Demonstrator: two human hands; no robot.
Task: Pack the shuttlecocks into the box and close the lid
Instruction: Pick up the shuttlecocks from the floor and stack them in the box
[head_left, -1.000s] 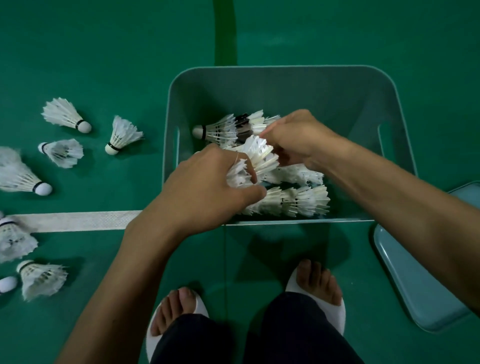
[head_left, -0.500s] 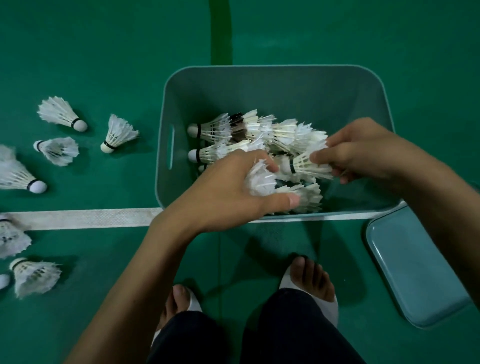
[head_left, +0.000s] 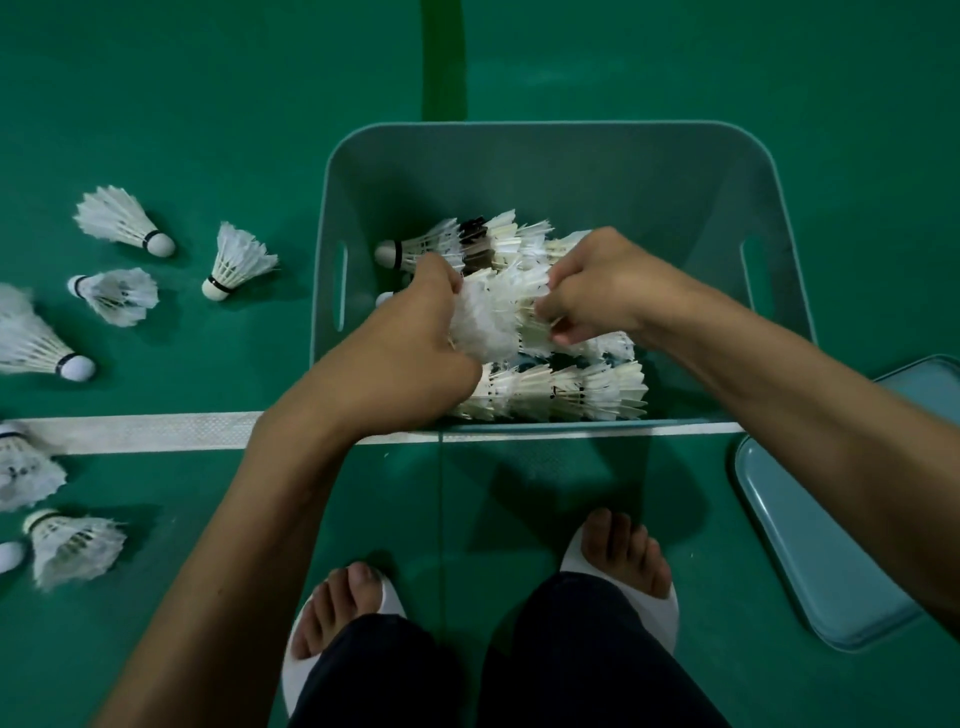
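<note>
Both hands, left (head_left: 410, 343) and right (head_left: 597, 291), apparently gripping feathery white shuttlecocks (head_left: 491, 322) inside smooth plastic box (head_left: 571, 150).

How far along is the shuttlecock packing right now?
Partway. Done: rows of nested shuttlecocks already lie in the teal box. In hand: the left hand and right hand are both closed on a stack of shuttlecocks over the box. Left: at least seven loose shuttlecocks on the green floor beside the box, and the lid is off, lying on the floor.
</note>
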